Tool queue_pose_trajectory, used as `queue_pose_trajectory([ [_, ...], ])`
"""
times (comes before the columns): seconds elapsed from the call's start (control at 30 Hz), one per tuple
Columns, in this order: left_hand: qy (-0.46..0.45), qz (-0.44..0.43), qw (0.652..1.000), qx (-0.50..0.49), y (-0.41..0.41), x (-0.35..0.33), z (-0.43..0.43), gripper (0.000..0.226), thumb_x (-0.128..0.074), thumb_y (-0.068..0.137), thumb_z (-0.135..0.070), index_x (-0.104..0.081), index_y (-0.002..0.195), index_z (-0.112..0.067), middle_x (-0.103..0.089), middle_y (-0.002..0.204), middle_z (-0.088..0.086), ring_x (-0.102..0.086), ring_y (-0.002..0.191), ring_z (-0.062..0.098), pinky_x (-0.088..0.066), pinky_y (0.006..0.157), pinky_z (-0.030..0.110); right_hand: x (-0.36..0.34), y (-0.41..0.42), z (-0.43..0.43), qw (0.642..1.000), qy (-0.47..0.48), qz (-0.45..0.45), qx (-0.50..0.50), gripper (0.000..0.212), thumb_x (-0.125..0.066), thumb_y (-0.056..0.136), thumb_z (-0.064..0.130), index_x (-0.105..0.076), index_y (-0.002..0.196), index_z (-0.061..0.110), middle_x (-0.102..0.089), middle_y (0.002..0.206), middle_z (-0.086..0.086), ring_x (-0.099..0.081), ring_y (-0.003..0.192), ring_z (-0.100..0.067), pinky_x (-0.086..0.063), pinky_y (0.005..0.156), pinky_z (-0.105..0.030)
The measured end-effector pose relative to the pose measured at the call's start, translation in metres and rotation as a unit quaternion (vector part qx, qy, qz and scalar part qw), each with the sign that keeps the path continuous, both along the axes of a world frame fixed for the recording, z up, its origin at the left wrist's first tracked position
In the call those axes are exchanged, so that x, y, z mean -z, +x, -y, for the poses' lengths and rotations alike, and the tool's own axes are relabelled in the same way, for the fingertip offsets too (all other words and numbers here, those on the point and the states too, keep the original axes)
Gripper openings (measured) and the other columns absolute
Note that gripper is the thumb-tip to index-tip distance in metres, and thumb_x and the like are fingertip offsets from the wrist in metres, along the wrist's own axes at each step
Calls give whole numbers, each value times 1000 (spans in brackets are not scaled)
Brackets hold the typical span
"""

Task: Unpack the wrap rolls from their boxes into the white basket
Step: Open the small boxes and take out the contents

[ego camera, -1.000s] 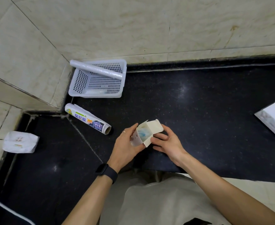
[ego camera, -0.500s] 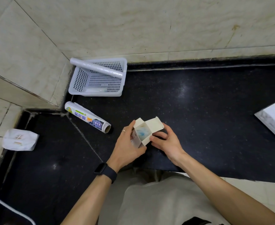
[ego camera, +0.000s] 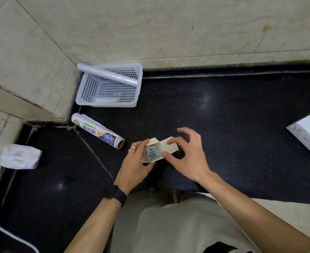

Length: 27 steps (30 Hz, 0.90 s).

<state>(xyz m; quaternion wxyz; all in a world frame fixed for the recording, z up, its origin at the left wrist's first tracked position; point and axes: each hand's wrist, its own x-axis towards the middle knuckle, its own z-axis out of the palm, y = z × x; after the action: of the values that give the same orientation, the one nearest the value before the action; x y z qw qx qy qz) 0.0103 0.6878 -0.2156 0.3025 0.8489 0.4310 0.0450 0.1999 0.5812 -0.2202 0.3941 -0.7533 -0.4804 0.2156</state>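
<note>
My left hand (ego camera: 134, 168) grips a small cream cardboard box (ego camera: 157, 149) with its end flaps open; a bluish roll shows inside the opening. My right hand (ego camera: 189, 157) pinches the box's open flap between thumb and forefinger, the other fingers spread above it. The white perforated basket (ego camera: 88, 88) stands in the far left corner against the wall, with a bare white wrap roll (ego camera: 107, 73) lying slantwise across its rim. A printed wrap roll (ego camera: 97, 130) lies on the black counter just in front of the basket.
Another white box (ego camera: 309, 133) sits at the right edge of the counter. A crumpled white packet (ego camera: 20, 157) lies on the left ledge. Tiled walls close the back and left. My light shirt fills the bottom.
My right hand has lifted off the box's side and spread its fingers, now pinching the flap. The box has tilted slightly in my left hand.
</note>
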Motion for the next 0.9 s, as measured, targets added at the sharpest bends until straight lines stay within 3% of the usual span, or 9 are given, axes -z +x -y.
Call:
queue_pose_trajectory([
  [0.07, 3, -5, 1000, 18, 0, -2, -1, 81, -77, 82, -30, -29, 147, -35, -32, 138, -14, -48, 119, 6, -48, 93, 22, 1, -4, -4, 998, -21, 37, -49, 32, -71, 79, 58, -71, 103, 39, -38, 151, 5, -12, 149, -20, -32, 114, -40],
  [0.2, 10, -27, 999, 45, 1, -6, -2, 80, -73, 85, -33, -27, 150, -30, -30, 140, -13, -50, 121, 12, -53, 92, 30, 6, -14, -12, 986, -125, 67, -87, 50, -59, 81, 66, -64, 126, 45, -20, 164, -3, 17, 151, -25, -11, 122, -56],
  [0.37, 13, -63, 995, 77, 0, -8, -4, 83, -72, 85, -29, -24, 152, -28, -30, 142, -10, -50, 123, 15, -53, 92, 32, 7, -18, -22, 975, -177, 59, -120, 62, -56, 77, 70, -60, 132, 41, -12, 167, -5, 21, 150, -24, -1, 123, -53],
  [0.5, 11, -70, 993, 90, 2, -8, -5, 83, -71, 85, -31, -24, 153, -28, -29, 141, -10, -51, 120, 15, -52, 91, 33, 9, -23, -33, 974, -149, 55, -159, 52, -51, 81, 64, -71, 117, 32, -54, 146, -6, -2, 152, -16, 12, 121, -36],
  [0.57, 17, -78, 992, 99, 4, -8, -6, 83, -71, 86, -30, -23, 154, -27, -29, 142, -9, -50, 123, 16, -52, 92, 34, 12, -24, -37, 972, -161, 44, -163, 47, -54, 83, 61, -74, 112, 30, -55, 145, -5, -5, 153, -16, 3, 123, -41],
  [0.73, 25, -102, 988, 109, 4, -8, -7, 83, -71, 86, -33, -22, 154, -28, -31, 145, -6, -48, 126, 16, -48, 98, 32, 17, -23, -35, 971, -170, 49, -158, 35, -60, 88, 50, -75, 114, 33, -29, 162, -2, -9, 152, -21, -19, 122, -41],
  [0.9, 29, -111, 987, 114, 9, -7, -3, 80, -69, 88, -34, -24, 154, -25, -31, 146, -5, -49, 125, 16, -46, 98, 29, 25, -19, -28, 970, -153, 77, -170, 25, -57, 96, 32, -77, 109, 22, -35, 159, 6, -20, 148, -17, -32, 117, -45],
])
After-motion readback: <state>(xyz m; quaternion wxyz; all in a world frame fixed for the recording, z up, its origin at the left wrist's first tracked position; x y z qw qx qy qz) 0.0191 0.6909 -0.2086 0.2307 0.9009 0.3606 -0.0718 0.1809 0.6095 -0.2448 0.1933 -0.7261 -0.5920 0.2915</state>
